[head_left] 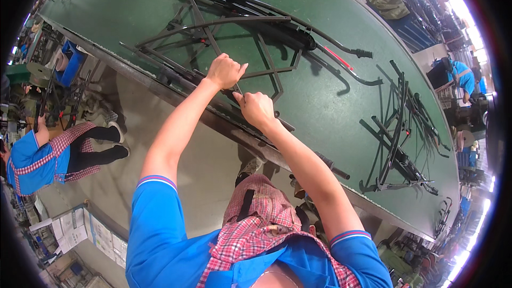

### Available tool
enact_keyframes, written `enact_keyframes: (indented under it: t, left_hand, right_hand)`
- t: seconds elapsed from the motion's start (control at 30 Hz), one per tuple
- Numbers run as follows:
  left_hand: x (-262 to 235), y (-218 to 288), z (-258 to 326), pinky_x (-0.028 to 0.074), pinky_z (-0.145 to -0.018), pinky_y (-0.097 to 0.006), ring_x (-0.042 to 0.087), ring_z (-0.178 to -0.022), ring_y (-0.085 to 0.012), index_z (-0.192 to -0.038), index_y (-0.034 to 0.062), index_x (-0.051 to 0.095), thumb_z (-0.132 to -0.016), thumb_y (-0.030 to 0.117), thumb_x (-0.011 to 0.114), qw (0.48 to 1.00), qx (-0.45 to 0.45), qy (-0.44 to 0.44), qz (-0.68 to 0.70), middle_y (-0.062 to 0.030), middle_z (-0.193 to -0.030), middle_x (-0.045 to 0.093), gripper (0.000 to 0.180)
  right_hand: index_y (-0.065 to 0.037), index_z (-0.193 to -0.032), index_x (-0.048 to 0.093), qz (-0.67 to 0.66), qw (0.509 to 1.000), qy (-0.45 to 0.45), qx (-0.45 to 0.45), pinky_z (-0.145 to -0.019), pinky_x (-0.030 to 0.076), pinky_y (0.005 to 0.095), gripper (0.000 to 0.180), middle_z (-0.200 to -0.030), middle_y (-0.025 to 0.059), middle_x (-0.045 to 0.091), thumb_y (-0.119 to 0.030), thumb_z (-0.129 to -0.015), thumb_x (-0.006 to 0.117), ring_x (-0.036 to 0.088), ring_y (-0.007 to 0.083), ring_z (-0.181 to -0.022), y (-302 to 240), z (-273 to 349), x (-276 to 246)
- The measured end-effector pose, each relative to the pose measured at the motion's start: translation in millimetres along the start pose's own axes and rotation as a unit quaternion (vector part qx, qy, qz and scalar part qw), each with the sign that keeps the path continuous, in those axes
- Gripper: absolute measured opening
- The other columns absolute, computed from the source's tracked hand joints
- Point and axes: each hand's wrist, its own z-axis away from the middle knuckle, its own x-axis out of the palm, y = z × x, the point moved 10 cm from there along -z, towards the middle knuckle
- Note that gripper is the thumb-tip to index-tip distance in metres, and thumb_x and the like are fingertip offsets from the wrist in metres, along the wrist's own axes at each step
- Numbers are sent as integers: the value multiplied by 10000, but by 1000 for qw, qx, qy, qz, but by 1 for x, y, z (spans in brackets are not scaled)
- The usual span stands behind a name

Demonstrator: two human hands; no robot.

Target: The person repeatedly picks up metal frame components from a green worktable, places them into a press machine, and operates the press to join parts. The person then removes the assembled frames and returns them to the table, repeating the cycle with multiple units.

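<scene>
- Black tubular frame (277,30) lies on green-topped bench (341,144).
- Left hand (225,71) clenched round a flat bar (195,6); right hand (257,109) grips, apparently, its near end.
- Crossed bars (273,70) look linked (joints too small to confirm); work left: can't tell.
- Second frame (393,152) sits untouched.

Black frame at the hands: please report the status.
Left hand gripping bar; right hand lower down, grip partly hidden. Black frame on green table. Second frame lies apart, right.
</scene>
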Motion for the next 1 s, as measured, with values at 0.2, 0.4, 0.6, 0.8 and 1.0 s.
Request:
enact_keyframes:
  t: [0.2, 0.4, 0.6, 0.8, 1.0]
  left_hand:
    - [8, 1, -5, 464, -722, -386, 615, -620, -313, -540, 59, 641, -940, 330, 438, 998, 12, -55, -33, -128, -608, 634, 525]
    - [17, -4, -12, 481, -733, -402, 633, -664, -315, -575, 64, 661, -944, 354, 421, 996, -10, -81, -45, -127, -638, 648, 527]
    - [20, -7, -13, 489, -798, -394, 667, -784, -291, -710, 75, 703, -941, 381, 423, 985, -39, -154, -71, -132, -757, 688, 475]
    - [17, -2, -14, 489, -801, -403, 662, -789, -301, -707, 72, 700, -948, 386, 411, 984, -48, -156, -70, -141, -768, 685, 490]
    - [4, 0, -2, 495, -731, -433, 641, -703, -347, -603, 47, 670, -954, 429, 402, 992, -29, -110, -45, -159, -675, 654, 584]
  right_hand:
    - [-10, -623, 645, 26, 1000, -11, 9, -551, 508, 471, 531, -613, 218, 612, -391, -946, 465, 628, 394, -596, -3, -3, 2]
    - [1, -648, 667, 40, 999, -31, 19, -579, 516, 476, 536, -628, 230, 617, -397, -942, 460, 633, 403, -614, -1, -8, 3]
    - [-9, -719, 686, 53, 996, -68, 37, -654, 530, 452, 514, -730, 222, 652, -400, -948, 442, 656, 384, -718, -3, -10, 0]
    - [-12, -790, 693, 50, 990, -105, 74, -733, 526, 443, 530, -832, 217, 669, -438, -950, 422, 660, 371, -822, 0, -7, 0]
    - [-3, -931, 678, 9, 985, -159, 59, -773, 509, 443, 564, -904, 192, 672, -520, -921, 450, 637, 366, -896, 14, 9, -13]
